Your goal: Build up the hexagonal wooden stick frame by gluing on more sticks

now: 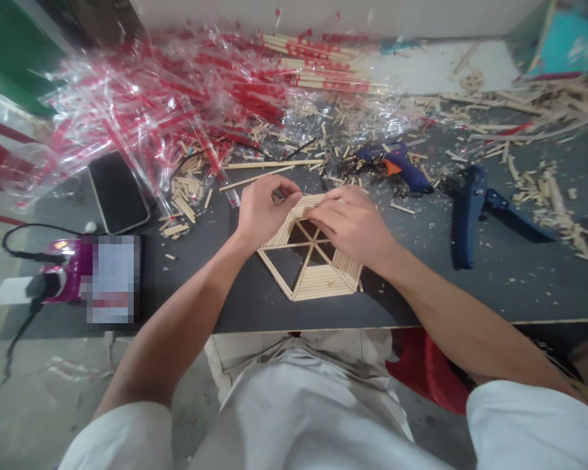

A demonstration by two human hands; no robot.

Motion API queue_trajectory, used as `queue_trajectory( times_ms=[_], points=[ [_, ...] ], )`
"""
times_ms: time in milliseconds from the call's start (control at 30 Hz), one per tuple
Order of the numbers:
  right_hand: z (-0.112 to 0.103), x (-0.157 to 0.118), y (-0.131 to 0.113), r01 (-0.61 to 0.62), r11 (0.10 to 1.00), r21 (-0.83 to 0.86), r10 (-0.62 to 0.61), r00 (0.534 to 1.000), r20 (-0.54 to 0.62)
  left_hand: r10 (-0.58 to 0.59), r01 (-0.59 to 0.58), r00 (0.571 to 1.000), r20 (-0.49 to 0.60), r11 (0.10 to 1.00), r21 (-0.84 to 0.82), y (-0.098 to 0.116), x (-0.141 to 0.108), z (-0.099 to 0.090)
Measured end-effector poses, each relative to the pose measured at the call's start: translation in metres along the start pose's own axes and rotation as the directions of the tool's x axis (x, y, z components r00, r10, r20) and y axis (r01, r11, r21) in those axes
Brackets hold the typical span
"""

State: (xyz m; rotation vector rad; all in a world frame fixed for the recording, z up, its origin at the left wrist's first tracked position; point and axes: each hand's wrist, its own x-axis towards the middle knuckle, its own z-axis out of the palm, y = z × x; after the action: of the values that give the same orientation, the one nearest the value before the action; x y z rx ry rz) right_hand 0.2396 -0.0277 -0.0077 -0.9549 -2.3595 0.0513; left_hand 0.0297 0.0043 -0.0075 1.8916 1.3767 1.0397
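A hexagonal frame of short wooden sticks (326,279) lies on the dark table before me. Thin spokes cross at its middle, and rows of sticks fill several of its wedges; the lower-left wedge is bare apart from its outer edge. At the frame's upper left corner, my left hand (267,205) has thumb and forefinger pinched together. My right hand (350,219) curls over the upper right side, its fingers closed and close to the left fingertips. Whatever either pinch holds is too small or too covered to make out.
Red-and-clear plastic wrappers (176,98) heap at the back left, with wrapped chopsticks (323,62) beside them. Behind my right hand lies a blue glue gun (402,166); farther right is a blue cutter (468,219). Phones (117,192) and a purple power strip (68,271) occupy the left.
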Motion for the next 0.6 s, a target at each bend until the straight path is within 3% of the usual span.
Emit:
queue_trajectory(
  times_ms=[233, 367, 467, 600],
  points=[
    [0.001, 0.001, 0.000, -0.106, 0.994, 0.037, 0.106, 0.994, -0.013, 0.025, -0.025, 1.000, 0.000, 0.998, 0.049, 0.001, -0.001, 0.000],
    [0.000, 0.001, 0.002, -0.120, 0.990, 0.076, 0.121, 0.993, -0.008, 0.134, -0.139, 0.990, 0.038, 0.977, 0.162, 0.007, -0.006, -0.003],
    [-0.005, 0.000, 0.007, -0.127, 0.983, 0.133, 0.131, 0.991, -0.021, 0.260, -0.284, 0.957, 0.126, 0.928, 0.242, 0.011, -0.008, -0.007],
    [-0.013, -0.005, 0.019, -0.227, 0.964, 0.141, 0.241, 0.966, -0.096, 0.398, -0.451, 0.889, 0.225, 0.843, 0.293, 0.013, -0.009, -0.010]
  ],
)
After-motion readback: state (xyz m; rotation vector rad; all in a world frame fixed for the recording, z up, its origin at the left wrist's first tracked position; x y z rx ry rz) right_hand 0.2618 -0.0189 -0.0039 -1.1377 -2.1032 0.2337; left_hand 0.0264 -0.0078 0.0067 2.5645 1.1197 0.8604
